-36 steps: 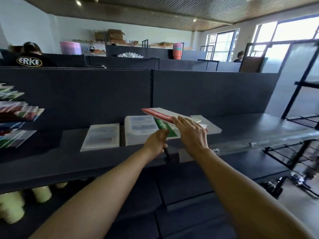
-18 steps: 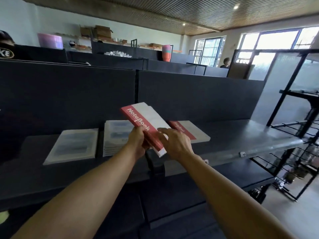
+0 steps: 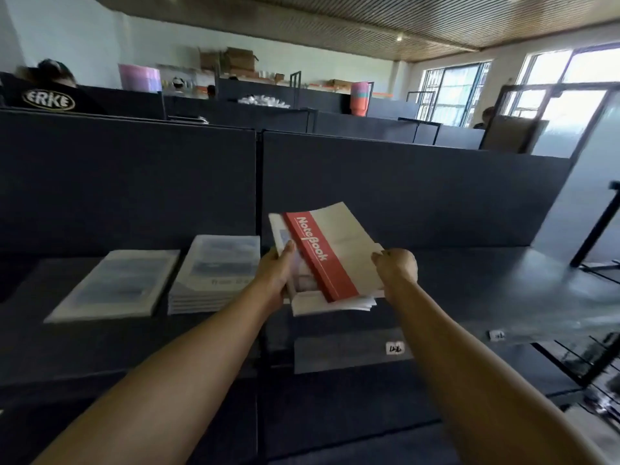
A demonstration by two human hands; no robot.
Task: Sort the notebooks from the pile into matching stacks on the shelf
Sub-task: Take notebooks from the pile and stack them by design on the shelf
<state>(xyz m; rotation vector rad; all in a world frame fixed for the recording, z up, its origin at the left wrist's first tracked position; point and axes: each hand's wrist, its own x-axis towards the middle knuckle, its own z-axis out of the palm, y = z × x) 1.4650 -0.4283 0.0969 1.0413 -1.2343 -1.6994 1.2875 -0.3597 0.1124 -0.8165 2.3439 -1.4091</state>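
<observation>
I see a dark shelf [image 3: 469,286] backed by tall dark partition panels [image 3: 402,193], with windows at the far right and cardboard boxes along the back wall. On the shelf lie two pale stacks: a low stack [image 3: 114,285] at the left and a thicker stack [image 3: 214,273] just beside it. My left hand [image 3: 276,275] grips the left edge of a bundle of notebooks [image 3: 330,297], and my right hand [image 3: 396,266], fingers curled, pinches the right edge. The two hands sit apart, one on each side. The top red-banded notebook [image 3: 322,255] is tilted, its far end raised. A black rack [image 3: 597,357] stands to the right, and a small white label [image 3: 395,348] sits on the shelf's front edge.
</observation>
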